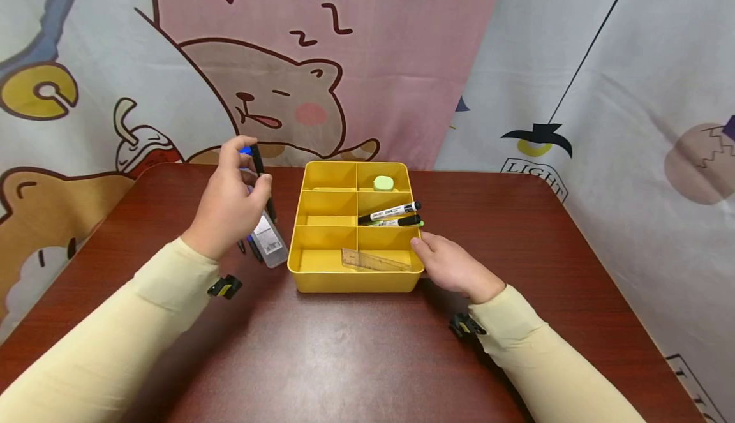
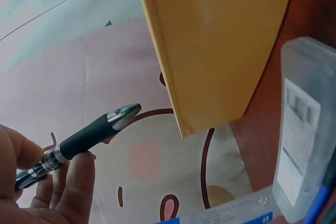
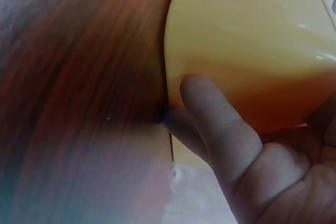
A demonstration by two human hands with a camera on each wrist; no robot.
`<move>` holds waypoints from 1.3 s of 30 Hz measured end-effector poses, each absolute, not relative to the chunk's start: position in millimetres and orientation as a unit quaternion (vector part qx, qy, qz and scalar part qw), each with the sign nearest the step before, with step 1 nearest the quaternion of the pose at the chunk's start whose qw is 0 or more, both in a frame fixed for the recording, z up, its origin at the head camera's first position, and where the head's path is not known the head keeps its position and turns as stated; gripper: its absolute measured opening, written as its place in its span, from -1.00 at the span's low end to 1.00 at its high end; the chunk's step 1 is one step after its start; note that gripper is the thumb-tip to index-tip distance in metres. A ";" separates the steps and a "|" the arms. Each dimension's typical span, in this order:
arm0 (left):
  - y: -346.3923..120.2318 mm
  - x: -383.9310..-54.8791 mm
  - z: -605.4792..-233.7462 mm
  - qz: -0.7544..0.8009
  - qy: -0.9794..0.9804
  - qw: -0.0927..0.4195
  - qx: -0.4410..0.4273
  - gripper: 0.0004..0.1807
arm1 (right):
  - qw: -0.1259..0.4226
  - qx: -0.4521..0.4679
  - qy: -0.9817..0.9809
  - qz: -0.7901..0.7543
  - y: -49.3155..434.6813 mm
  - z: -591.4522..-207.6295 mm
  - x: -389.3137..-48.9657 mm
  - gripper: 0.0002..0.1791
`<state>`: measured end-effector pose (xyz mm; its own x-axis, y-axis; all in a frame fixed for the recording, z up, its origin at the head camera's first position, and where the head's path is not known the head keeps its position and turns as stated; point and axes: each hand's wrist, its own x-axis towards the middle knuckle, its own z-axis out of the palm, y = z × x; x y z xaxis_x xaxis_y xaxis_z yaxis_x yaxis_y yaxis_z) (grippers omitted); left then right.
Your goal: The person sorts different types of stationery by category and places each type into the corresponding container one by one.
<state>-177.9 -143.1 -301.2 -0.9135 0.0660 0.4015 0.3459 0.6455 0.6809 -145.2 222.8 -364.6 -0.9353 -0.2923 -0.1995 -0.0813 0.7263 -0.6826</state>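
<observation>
In my left hand (image 1: 230, 200) I pinch a pen (image 2: 86, 142) with a dark grip and a silver tip, raised off the table left of the yellow box. My right hand (image 1: 453, 267) holds the near right side of the yellow divided box (image 1: 356, 282), thumb at the rim and fingers (image 3: 210, 103) along the outer wall. Two white markers (image 1: 390, 211) with black caps lie in a right middle compartment. A clear ruler (image 1: 376, 261) leans in the front, and a light green rounded item (image 1: 383, 184) sits at the back right.
Below my left hand a translucent plastic case (image 1: 270, 244) with a white label lies on the brown table (image 1: 356, 353). A blue-and-black pen (image 1: 255, 249) is beside it. A printed curtain (image 1: 402, 59) hangs behind the table.
</observation>
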 end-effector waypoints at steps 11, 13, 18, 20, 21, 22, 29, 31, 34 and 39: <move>-128.0 -179.6 -306.8 -0.432 -0.871 0.187 -0.142 -0.37 | 0.158 -0.099 0.912 -0.366 222.5 -364.6 -144.8 -0.47; -125.4 -179.2 -308.6 -0.437 -0.868 0.186 -0.145 -0.38 | 0.159 -0.098 0.912 -0.365 222.3 -364.6 -144.5 -0.47; -121.5 -177.7 -313.2 -0.442 -0.864 0.188 -0.152 -0.38 | 0.157 -0.101 0.913 -0.363 221.7 -365.4 -144.1 -0.46; -121.0 -177.0 -315.1 -0.441 -0.863 0.188 -0.156 -0.38 | 0.157 -0.101 0.912 -0.366 221.3 -365.5 -144.2 -0.47; -120.9 -176.5 -315.7 -0.441 -0.864 0.187 -0.158 -0.37 | 0.158 -0.101 0.911 -0.368 221.3 -365.5 -144.3 -0.47; -120.6 -175.7 -316.2 -0.441 -0.864 0.185 -0.159 -0.37 | 0.159 -0.102 0.910 -0.369 221.3 -365.4 -144.4 -0.47; -118.8 -171.8 -321.1 -0.444 -0.866 0.165 -0.163 -0.34 | 0.170 -0.095 0.900 -0.389 222.0 -366.5 -145.6 -0.47; -118.7 -170.3 -322.9 -0.441 -0.867 0.160 -0.166 -0.35 | 0.171 -0.093 0.900 -0.390 222.2 -367.0 -145.6 -0.47; -119.4 -168.7 -326.1 -0.436 -0.870 0.155 -0.167 -0.36 | 0.173 -0.094 0.898 -0.394 222.1 -367.3 -145.4 -0.48; -120.1 -168.8 -331.7 -0.431 -0.875 0.150 -0.164 -0.36 | 0.168 -0.094 0.900 -0.392 222.2 -366.2 -144.8 -0.48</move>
